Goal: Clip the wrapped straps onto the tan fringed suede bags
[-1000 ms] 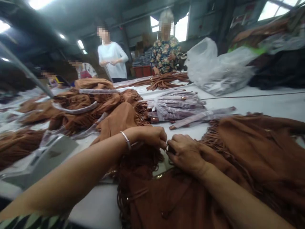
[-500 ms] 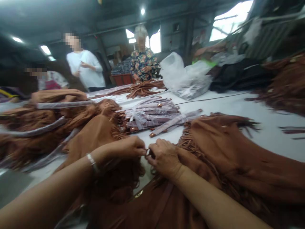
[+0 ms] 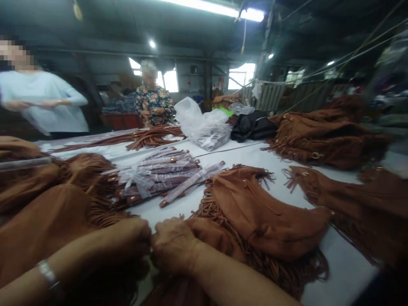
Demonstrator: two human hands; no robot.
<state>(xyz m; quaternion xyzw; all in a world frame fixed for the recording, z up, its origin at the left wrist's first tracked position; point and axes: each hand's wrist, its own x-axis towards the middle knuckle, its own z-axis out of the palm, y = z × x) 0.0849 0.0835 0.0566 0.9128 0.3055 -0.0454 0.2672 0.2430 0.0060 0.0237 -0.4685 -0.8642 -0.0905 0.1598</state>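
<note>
Fingers curled, my left hand [image 3: 135,238] meets my right hand [image 3: 175,244] at the lower middle of the view. Both are closed, and whatever they pinch between them is hidden by the knuckles. Dark brown material hangs under them in shadow. Right of my right hand lies a brown fringed suede bag [image 3: 261,208]. Brown suede [image 3: 47,221] with fringe lies beneath and beyond my left forearm. Past my hands sits a bundle of plastic-wrapped straps [image 3: 159,172], with one wrapped strap [image 3: 188,182] lying slanted beside it.
On the white table [image 3: 248,153] are a clear plastic bag [image 3: 207,125], a black item [image 3: 255,126], loose brown straps [image 3: 156,135] and a pile of brown fringed bags [image 3: 328,136] at the right. Two people, one in a light top [image 3: 47,102], one in a floral top [image 3: 154,104], stand beyond.
The view has swung right, showing more bags on that side. My hands have come closer together, and the small dark piece seen between them earlier is now hidden.
</note>
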